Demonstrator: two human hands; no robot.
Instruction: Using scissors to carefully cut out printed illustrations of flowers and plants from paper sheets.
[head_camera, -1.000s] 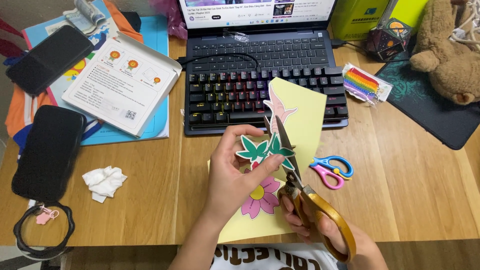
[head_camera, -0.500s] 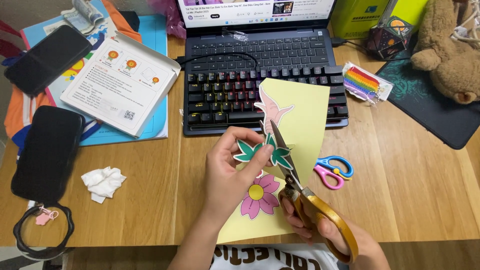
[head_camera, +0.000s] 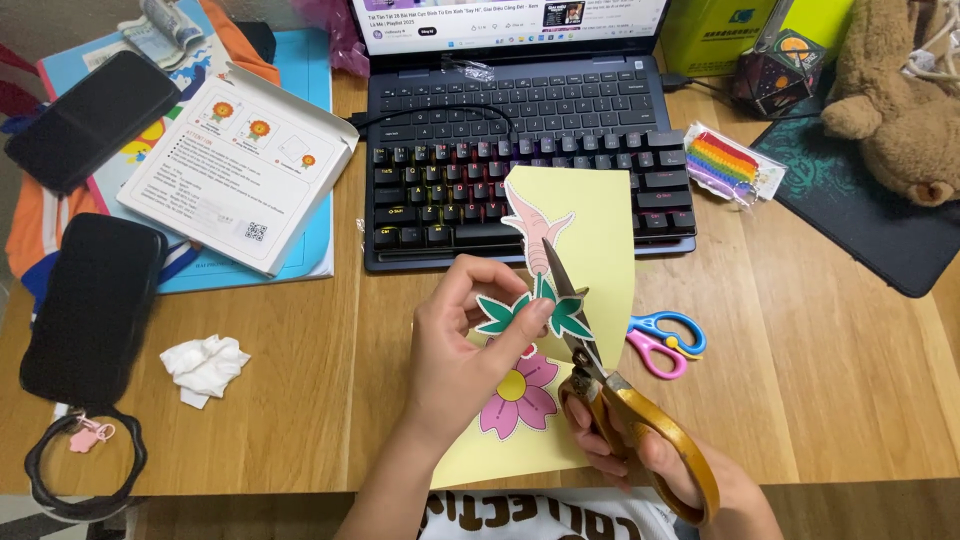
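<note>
Left hand (head_camera: 455, 350) pinches the green leaves of the yellow sheet (head_camera: 590, 215) — thumb over, fingers under — holding it above the desk's (head_camera: 800, 380) near edge, in front of the keyboard (head_camera: 450, 190). The sheet has swung left since a second ago, its top narrower now. Right hand (head_camera: 640, 450) grips the gold scissors (head_camera: 590, 370), blades nearly closed at the pink stem — further in than before. Small scissors (head_camera: 665, 340) lie just right.

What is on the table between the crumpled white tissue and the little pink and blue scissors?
In the head view, between the crumpled white tissue and the small scissors are the left hand and the yellow sheet it holds.
</note>
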